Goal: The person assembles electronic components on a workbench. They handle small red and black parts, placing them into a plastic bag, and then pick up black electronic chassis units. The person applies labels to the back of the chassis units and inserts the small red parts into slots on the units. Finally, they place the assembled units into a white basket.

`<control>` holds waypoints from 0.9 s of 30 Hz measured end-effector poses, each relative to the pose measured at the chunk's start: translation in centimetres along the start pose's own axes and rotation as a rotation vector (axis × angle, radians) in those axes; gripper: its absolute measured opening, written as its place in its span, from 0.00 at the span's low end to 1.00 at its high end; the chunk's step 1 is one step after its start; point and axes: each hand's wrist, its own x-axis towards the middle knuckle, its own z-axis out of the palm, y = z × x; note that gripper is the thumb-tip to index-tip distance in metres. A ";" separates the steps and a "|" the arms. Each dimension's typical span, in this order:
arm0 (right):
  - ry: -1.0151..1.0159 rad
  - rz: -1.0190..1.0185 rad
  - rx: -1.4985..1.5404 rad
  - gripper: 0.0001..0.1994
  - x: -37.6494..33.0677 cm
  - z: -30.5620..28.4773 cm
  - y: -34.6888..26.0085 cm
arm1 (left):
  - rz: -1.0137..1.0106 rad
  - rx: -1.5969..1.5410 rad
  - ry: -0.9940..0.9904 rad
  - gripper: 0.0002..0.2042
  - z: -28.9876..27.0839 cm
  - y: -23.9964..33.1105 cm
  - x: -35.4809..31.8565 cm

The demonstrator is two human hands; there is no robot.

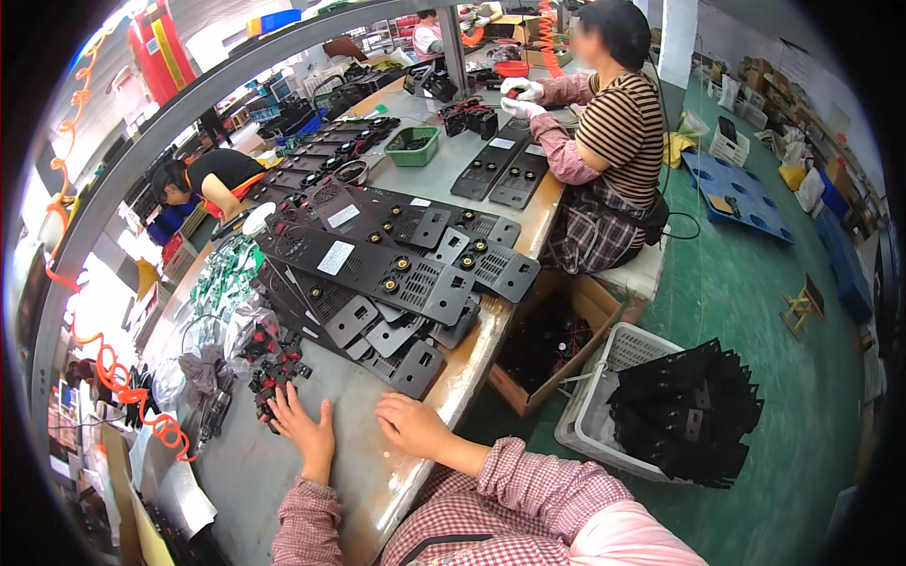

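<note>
My left hand (304, 434) lies on the grey tabletop with its fingers spread. Its fingertips are at a heap of small red and black parts (269, 377), and nothing shows in its grasp. My right hand (415, 427) rests near the table's front edge, palm down, fingers loosely bent and pointing left, with nothing visible in it. Just beyond both hands, long black perforated panels (415, 283) are piled crosswise. Several carry brass-coloured round fittings and white labels.
Green circuit boards (226, 274) and a power screwdriver (215, 413) lie left. A green bin (412, 146) stands farther back. Right of the table are a cardboard box (590, 344) and a white crate (576, 424) of black panels. A gloved co-worker (618, 123) sits far right; orange coiled hoses (118, 377) hang left.
</note>
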 end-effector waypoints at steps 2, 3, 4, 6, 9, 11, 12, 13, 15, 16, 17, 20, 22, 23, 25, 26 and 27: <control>-0.001 0.002 0.013 0.10 -0.1 0.0 0.1 | -0.042 -0.029 -0.010 0.40 0.3 -0.7 0.1; 0.002 -0.001 0.016 0.10 -0.1 0.1 0.2 | -0.064 -0.044 -0.014 0.40 0.4 -0.7 0.2; 0.005 -0.005 0.018 0.10 -0.1 0.1 0.4 | -0.060 -0.026 -0.014 0.39 0.4 -0.5 0.1; 0.010 -0.008 0.022 0.10 -0.2 0.0 0.3 | -0.025 0.008 0.001 0.39 0.4 -0.4 0.0; 0.011 -0.009 0.031 0.10 -0.2 -0.3 0.0 | 0.005 0.036 0.004 0.38 0.2 -0.1 -0.2; 0.014 -0.011 0.043 0.10 -0.2 -0.4 -0.1 | 0.014 0.046 -0.004 0.38 0.1 0.1 -0.2; 0.018 -0.015 0.051 0.10 -0.2 -0.3 0.0 | 0.017 0.050 -0.009 0.38 0.0 0.2 -0.2; 0.021 -0.018 0.059 0.10 -0.2 -0.3 0.0 | 0.019 0.055 -0.014 0.37 0.0 0.3 -0.2; 0.023 -0.014 0.063 0.10 -0.2 -0.5 -0.2 | 0.029 0.065 -0.025 0.37 -0.1 0.4 -0.3; 0.025 -0.012 0.065 0.10 -0.2 -0.5 -0.2 | 0.034 0.070 -0.031 0.37 -0.1 0.4 -0.3; 0.022 -0.008 0.069 0.10 -0.2 -0.5 -0.2 | 0.042 0.075 -0.030 0.37 -0.1 0.4 -0.3; 0.022 -0.003 0.078 0.10 -0.3 -0.4 -0.1 | 0.057 0.085 -0.033 0.36 -0.1 0.4 -0.3; 0.031 -0.009 0.078 0.11 -0.4 -0.4 0.0 | 0.060 0.082 -0.040 0.35 -0.3 0.6 -0.3; 0.035 -0.011 0.081 0.11 -0.4 -0.5 0.0 | 0.059 0.082 -0.040 0.35 -0.3 0.7 -0.3; 0.044 -0.014 0.087 0.10 -0.4 -0.7 -0.1 | 0.056 0.082 -0.039 0.35 -0.3 0.9 -0.3; 0.025 0.003 0.095 0.10 -0.4 -0.7 -0.1 | 0.064 0.072 -0.031 0.34 -0.3 0.8 -0.3; 0.005 0.020 0.103 0.10 -0.4 -0.6 0.0 | 0.071 0.062 -0.024 0.33 -0.3 0.6 -0.3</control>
